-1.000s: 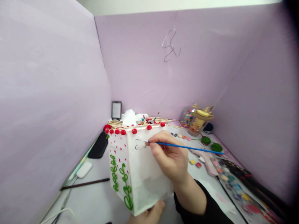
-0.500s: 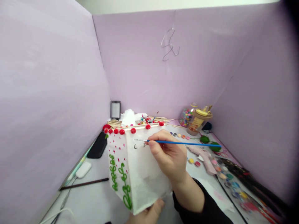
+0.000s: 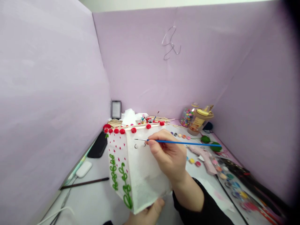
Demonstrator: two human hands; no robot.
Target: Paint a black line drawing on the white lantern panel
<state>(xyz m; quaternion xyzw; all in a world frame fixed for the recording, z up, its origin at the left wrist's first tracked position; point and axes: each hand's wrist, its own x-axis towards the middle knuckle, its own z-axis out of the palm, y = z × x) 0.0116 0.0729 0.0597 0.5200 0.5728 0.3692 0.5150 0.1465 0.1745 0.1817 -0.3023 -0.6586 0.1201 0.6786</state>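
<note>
A white paper lantern [image 3: 147,175] with flat sides stands tilted in front of me. Red pompoms [image 3: 133,130] line its top edge. Its left face carries green curled vines [image 3: 126,187] and small pink marks; two short dark curved strokes show on the face toward me. My right hand [image 3: 167,153] pinches a thin blue paintbrush [image 3: 182,142] held almost level, its fine tip over that face just above the strokes. Whether the tip touches the paper I cannot tell. From below, my left hand [image 3: 150,215] grips the lantern's lower edge, with most of its fingers hidden.
On the left lie a black phone [image 3: 97,145], a white case [image 3: 84,169] and a dark stick [image 3: 84,183]. To the right are a pink glue gun [image 3: 206,159], paint pots [image 3: 192,161], pliers [image 3: 236,167] and a lidded cup [image 3: 198,122]. Bamboo sticks [image 3: 114,124] lie behind.
Almost nothing differs. The whole view has shifted very slightly; both hands keep their hold and the brush stays at nearly the same spot over the lantern.
</note>
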